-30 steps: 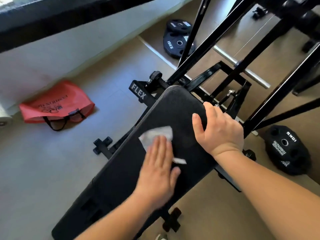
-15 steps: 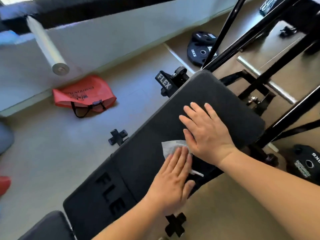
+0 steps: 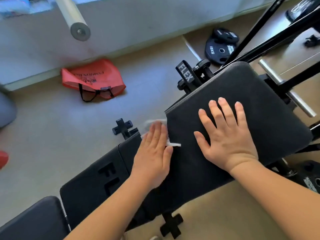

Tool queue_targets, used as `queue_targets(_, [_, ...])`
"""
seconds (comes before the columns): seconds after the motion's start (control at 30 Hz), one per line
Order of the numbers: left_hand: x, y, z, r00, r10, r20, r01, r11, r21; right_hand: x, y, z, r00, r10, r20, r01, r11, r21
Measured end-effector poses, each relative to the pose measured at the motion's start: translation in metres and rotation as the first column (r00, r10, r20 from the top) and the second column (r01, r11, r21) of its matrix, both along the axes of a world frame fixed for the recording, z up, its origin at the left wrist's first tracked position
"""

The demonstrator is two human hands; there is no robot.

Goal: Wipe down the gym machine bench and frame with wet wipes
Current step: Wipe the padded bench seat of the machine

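A black padded bench (image 3: 270, 108) marked FLEX runs diagonally from lower left to upper right on a black metal frame (image 3: 186, 76). My left hand (image 3: 154, 153) lies flat with straight fingers on a white wet wipe (image 3: 155, 122), pressing it onto the bench's left edge; part of the wipe sticks out beyond my fingertips and beside my thumb. My right hand (image 3: 226, 135) rests flat on the back pad with its fingers spread and holds nothing.
A red bag (image 3: 93, 78) lies on the floor by the wall. A 15 kg weight plate (image 3: 220, 46) sits behind the bench, another plate (image 3: 311, 177) at the right. A barbell end (image 3: 79, 31) juts in at the top. Black uprights (image 3: 277, 37) stand at the right.
My left hand has slid the wipe leftward from the middle of the pad to its left edge. My right hand has spread flatter on the pad. The view has moved nearer.
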State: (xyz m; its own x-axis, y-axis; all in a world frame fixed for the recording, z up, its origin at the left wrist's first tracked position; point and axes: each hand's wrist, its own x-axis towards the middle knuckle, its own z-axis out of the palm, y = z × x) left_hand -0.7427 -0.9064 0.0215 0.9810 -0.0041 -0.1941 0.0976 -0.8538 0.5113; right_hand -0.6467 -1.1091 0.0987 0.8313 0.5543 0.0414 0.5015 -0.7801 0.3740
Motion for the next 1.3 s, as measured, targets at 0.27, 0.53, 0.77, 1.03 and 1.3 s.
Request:
queue_targets(0.27, [0.008,-0.029,0.005,0.926,-0.308,0.218,0.29,0.951,0.111,-0.001,0.003,-0.003,1.0,0.014,0.026,-0.016,0.999,0.052])
queue_targets(0.53, [-0.047,-0.07,-0.021,0.974,0.17,0.148,-0.149,0.979,-0.14,-0.001,0.003,-0.003,0.999,0.013,0.04,-0.014,1.0,0.025])
queue_targets(0.77, [-0.021,0.006,-0.041,0.934,0.358,0.018,-0.357,0.933,-0.04,0.0,0.002,-0.002,0.999,0.012,0.034,-0.013,1.0,0.024])
queue_targets(1.03, [-0.035,-0.055,0.005,0.986,-0.129,0.105,0.134,0.99,-0.048,-0.003,0.003,-0.001,1.0,0.012,0.011,-0.013,0.999,0.052])
queue_targets(1.3, [0.028,-0.056,0.028,0.996,-0.075,0.038,0.076,0.997,-0.021,0.0,0.0,-0.005,1.0,0.024,0.02,-0.025,0.997,0.068])
